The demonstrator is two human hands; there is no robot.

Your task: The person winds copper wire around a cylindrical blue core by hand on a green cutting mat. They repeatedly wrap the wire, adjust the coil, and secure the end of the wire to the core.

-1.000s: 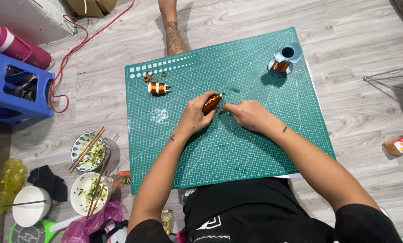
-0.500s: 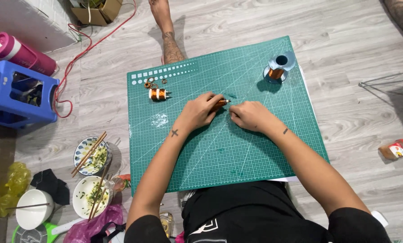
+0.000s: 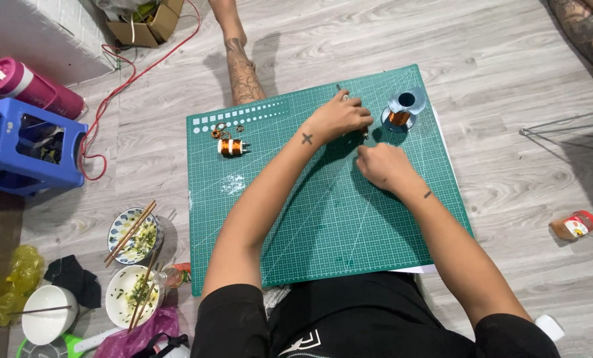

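A green cutting mat lies on the floor in front of me. My left hand is closed near the mat's far edge, with a thin grey rod-like tip sticking out past its fingers. The rest of that piece is hidden in the fist. Just to its right stands a grey spool of copper wire. My right hand rests on the mat below the spool with its fingers curled; I cannot see anything in it. A small copper-wound coil and a few small rings lie at the mat's far left.
Another person's bare leg stretches along the floor beyond the mat. A blue plastic stool, a pink bottle and a red cable are at the left. Bowls with chopsticks sit near left, and a small jar lies at the right.
Both hands have moved from the mat's middle toward its far right, next to the wire spool. The copper coil seen earlier in my left hand is now hidden.
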